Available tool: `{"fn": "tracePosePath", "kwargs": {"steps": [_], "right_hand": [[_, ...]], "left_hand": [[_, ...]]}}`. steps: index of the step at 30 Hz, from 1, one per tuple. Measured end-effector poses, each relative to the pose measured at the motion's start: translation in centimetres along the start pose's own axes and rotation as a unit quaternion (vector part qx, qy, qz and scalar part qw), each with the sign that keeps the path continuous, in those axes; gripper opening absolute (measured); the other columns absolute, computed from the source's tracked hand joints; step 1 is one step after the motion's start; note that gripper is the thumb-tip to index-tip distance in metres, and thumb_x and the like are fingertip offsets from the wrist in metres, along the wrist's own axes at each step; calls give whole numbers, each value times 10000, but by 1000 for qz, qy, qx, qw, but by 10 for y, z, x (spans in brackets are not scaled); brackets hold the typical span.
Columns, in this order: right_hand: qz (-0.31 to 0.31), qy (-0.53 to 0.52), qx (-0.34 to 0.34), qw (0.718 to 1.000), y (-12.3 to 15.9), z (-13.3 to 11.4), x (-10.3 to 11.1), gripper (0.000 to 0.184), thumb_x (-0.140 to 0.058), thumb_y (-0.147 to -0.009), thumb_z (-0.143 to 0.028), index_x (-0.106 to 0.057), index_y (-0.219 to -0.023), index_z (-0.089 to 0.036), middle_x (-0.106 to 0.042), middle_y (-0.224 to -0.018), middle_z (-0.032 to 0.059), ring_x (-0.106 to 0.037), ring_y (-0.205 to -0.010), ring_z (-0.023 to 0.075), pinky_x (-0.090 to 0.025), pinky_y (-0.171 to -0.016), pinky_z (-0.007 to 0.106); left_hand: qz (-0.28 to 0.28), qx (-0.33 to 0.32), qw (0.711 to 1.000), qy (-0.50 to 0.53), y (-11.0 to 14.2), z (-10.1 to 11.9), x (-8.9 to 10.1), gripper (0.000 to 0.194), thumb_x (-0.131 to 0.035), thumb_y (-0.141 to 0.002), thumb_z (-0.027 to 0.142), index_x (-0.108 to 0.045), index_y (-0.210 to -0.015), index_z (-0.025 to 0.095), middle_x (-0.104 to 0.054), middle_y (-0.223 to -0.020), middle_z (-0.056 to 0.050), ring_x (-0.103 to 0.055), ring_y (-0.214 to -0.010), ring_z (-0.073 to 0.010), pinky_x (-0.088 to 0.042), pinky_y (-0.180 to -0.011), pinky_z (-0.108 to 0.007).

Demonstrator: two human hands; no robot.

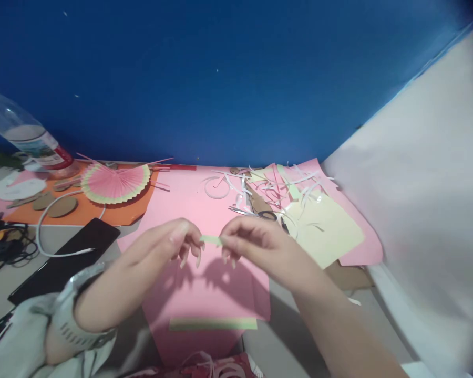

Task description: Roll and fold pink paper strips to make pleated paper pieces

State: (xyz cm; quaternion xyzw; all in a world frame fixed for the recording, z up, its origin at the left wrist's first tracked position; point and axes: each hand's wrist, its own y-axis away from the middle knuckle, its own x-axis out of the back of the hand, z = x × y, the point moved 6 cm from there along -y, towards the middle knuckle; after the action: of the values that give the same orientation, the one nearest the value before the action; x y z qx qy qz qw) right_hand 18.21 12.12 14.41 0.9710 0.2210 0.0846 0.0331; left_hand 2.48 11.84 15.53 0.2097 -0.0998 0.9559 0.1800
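Between my two hands a short pale green paper strip [210,240] is stretched level above the pink paper sheet [181,191]. My left hand [171,239] pinches its left end, and my right hand [252,241] pinches the right end between thumb and fingers. A longer pale green paper strip [213,324] lies flat across the lower part of the pink paper, below my hands. Just beyond my right hand are scissors [266,214], partly among paper scraps.
A pleated pink paper fan [116,184] rests on orange paper [136,210] at the left, near cardboard discs [62,207], a black phone [69,257], a white cable [43,231] and a bottle [31,136]. Yellow paper [331,226] and thin paper scraps [268,189] lie at the right.
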Motion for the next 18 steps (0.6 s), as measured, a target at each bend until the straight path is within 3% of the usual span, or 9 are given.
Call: {"fn": "tracePosePath", "kwargs": {"steps": [1, 3, 8, 13, 18], "right_hand": [[-31, -31, -29, 999, 1, 11, -10, 162, -517, -873, -289, -604, -833, -158, -625, -696, -3, -599, -633, 99, -504, -621, 237], [-62, -74, -79, 992, 4, 27, -25, 186, -520, -871, -310, -608, -851, -147, -638, -707, 6, -598, -623, 98, -506, -635, 248], [-59, -117, -98, 987, 11, 38, -29, 235, -502, -878, -354, -613, -859, -148, -641, -726, 12, -606, -635, 99, -505, -633, 241], [-47, -85, -82, 992, 15, 37, -26, 227, -483, -890, -339, -614, -885, -154, -648, -763, 16, -613, -656, 95, -506, -647, 227], [-28, 19, -79, 996, 21, 47, -27, 272, -452, -903, -346, -647, -1012, -191, -683, -848, 35, -634, -731, 128, -497, -689, 257]], "left_hand": [[-37, 25, 999, 9, 5, -8, -8, 357, -317, -923, 380, -588, -765, 211, -561, -654, -13, -526, -628, -141, -468, -591, -242], [-60, 65, 995, 36, 15, -23, -17, 368, -269, -940, 376, -552, -778, 204, -523, -669, -11, -490, -650, -144, -440, -613, -251], [-44, 105, 992, 50, 26, -37, -20, 295, -321, -935, 362, -470, -736, 202, -466, -658, 6, -448, -639, -139, -403, -596, -247], [-38, 106, 993, -34, 23, -34, -20, 275, -396, -913, 328, -445, -676, 198, -457, -614, 31, -444, -589, -115, -382, -558, -221], [-28, 66, 990, -119, 28, -31, -22, 264, -393, -886, 253, -415, -628, 199, -457, -594, 34, -448, -569, -112, -376, -555, -225]]}}
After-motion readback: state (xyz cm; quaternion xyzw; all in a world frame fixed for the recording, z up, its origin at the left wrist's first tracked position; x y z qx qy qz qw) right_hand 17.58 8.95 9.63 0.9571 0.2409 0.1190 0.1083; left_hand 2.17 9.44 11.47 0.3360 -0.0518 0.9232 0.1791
